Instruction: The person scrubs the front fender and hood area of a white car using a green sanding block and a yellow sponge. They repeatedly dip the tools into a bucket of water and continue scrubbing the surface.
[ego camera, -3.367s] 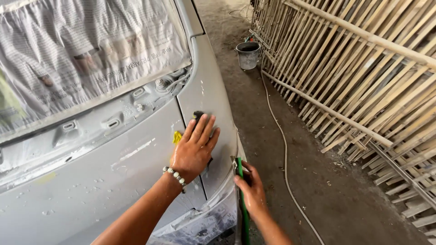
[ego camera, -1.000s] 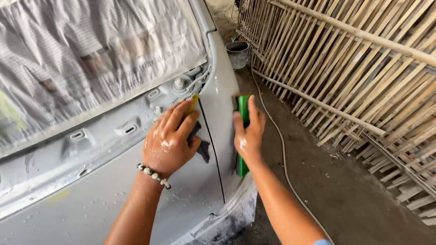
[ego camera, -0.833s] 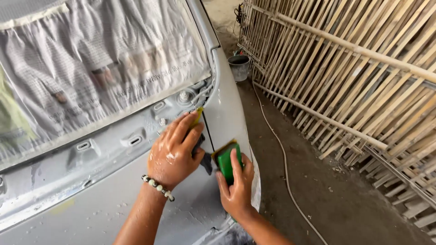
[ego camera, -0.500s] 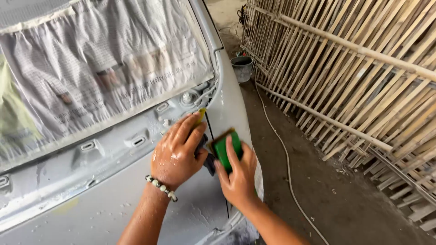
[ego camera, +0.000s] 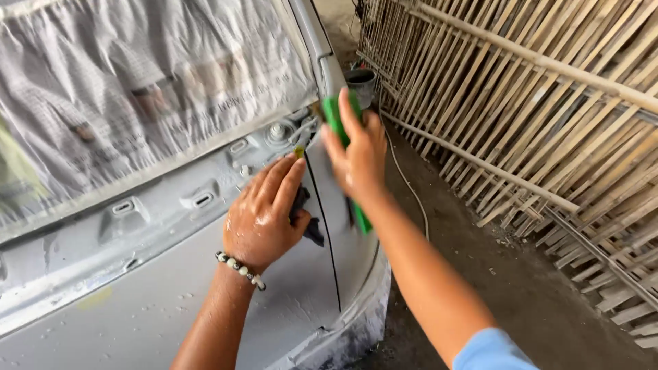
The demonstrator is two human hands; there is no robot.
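Nearest the camera, a wet grey car panel is seen, beaded with water drops. The left hand is laid flat on it just beside the door seam, a beaded bracelet worn at the wrist. Its fingers are held together and pressed down on a dark scrap of sanding paper, most of which is hidden under the palm, so only a corner can be made out.

Just past the seam, the right hand is pressed against the car's rear corner, its fingers closed over a green sponge. The sponge is blurred pretty badly and half covered, a second green bit being seen below the wrist, so its full shape can't be told.

Higher up, the window is masked with newspaper, its top and left edges cut off by the frame.

Further back, a grey bucket is stood on the dirt floor by the bamboo fence; its contents can't be seen from here. A hose is trailed along the floor near it.
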